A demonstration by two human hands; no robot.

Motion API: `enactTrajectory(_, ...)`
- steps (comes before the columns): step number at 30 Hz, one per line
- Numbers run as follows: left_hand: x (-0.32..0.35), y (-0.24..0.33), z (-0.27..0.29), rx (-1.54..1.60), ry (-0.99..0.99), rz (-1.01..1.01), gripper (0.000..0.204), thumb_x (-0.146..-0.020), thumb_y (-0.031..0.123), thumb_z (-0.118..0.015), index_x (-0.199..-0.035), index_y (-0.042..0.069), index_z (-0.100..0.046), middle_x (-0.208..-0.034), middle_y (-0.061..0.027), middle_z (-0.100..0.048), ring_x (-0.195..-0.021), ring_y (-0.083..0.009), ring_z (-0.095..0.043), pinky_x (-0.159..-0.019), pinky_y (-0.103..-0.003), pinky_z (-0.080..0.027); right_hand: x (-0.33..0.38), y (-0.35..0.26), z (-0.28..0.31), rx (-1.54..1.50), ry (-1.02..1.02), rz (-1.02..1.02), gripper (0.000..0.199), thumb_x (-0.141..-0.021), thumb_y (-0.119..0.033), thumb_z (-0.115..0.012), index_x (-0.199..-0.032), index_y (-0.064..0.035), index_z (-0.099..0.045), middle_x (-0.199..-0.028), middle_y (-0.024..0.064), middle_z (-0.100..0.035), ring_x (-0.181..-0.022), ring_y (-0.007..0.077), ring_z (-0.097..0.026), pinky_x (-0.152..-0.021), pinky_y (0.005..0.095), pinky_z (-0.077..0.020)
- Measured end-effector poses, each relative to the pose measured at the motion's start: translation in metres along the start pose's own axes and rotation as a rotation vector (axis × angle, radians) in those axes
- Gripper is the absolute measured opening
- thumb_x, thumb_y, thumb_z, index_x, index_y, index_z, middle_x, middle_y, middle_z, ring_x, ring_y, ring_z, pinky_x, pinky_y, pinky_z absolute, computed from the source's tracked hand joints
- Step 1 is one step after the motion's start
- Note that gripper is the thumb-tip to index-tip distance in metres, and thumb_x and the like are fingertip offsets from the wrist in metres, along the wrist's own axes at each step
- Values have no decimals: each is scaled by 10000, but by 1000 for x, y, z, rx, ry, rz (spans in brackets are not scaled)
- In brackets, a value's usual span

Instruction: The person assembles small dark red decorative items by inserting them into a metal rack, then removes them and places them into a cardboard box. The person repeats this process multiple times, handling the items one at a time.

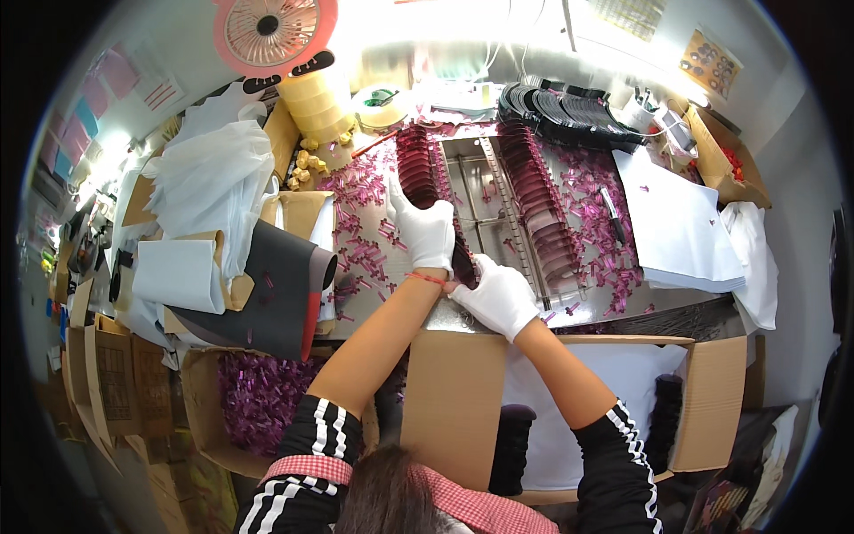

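Both my hands wear white gloves. My left hand [425, 233] curls over the near part of the left row of dark red, rounded lens-like pieces [415, 165], one finger stretched along its side. At the near end of this row, my right hand [500, 298] closes its thumb and fingers on the dark pieces [462, 262]. My palms hide part of the row. A second row of lens-like pieces [541, 209] stands to the right, beyond a metal rack [480, 182]. Small purple plastic pieces [365, 254] lie scattered around both rows.
A knife [613, 214] lies right of the rows, beside a white paper stack [680, 227]. Black curved pieces [569, 116] line the back. At the front stand an open carton [454, 405] holding dark stacks and a box of purple pieces [267, 396]. A pink fan [269, 27] is back left.
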State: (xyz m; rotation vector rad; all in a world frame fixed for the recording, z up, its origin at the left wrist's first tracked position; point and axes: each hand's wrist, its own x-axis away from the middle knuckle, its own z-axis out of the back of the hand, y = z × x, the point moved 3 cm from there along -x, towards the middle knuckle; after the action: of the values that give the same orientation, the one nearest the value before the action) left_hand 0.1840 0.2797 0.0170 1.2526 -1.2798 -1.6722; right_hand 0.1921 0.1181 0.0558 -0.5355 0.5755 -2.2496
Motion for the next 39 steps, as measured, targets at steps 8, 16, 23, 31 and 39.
enactTrajectory(8,1,2,11,86,-160,93,933,-740,68,-651,-1554,55,-195,-1496,-271,-348,-1391,-388,-351,-1177,-403,-265,-14,-6,-7,-384,161,-89,833,-794,-377,-706,-1458,-5,-365,-1198,247,-651,-1103,395,-628,-957,413,-487)
enactTrajectory(16,-9,14,1,-65,-145,85,946,-798,89,-727,-1554,15,-163,-1519,-243,-337,-1394,-323,-351,-1185,-383,-250,-21,-15,-18,-395,266,-26,621,-848,-237,-679,-1422,-108,-481,-1112,225,-686,-1052,376,-655,-914,415,-512)
enactTrajectory(23,-35,12,-20,3,-81,227,1116,-738,96,-769,-1584,119,-41,-1607,-237,-82,-1487,-350,-132,-1202,-417,-195,-18,-13,-20,-343,256,49,655,-798,-136,-717,-1403,-17,-493,-1063,279,-678,-1017,377,-677,-883,386,-530)
enactTrajectory(31,-69,-4,-36,15,-84,187,1189,-717,90,-765,-1588,186,37,-1564,-335,1,-1457,-414,-210,-1164,-402,-280,-14,-10,-14,-323,217,21,665,-799,-146,-721,-1409,-22,-489,-1011,290,-677,-965,403,-677,-837,390,-527)
enactTrajectory(39,-99,0,-74,39,-101,263,1189,-690,121,-843,-1582,112,-57,-1588,-276,-43,-1457,-366,-187,-1174,-404,-269,-7,3,-9,-364,263,75,651,-804,-120,-706,-1410,-19,-488,-989,286,-678,-934,391,-687,-827,363,-527)
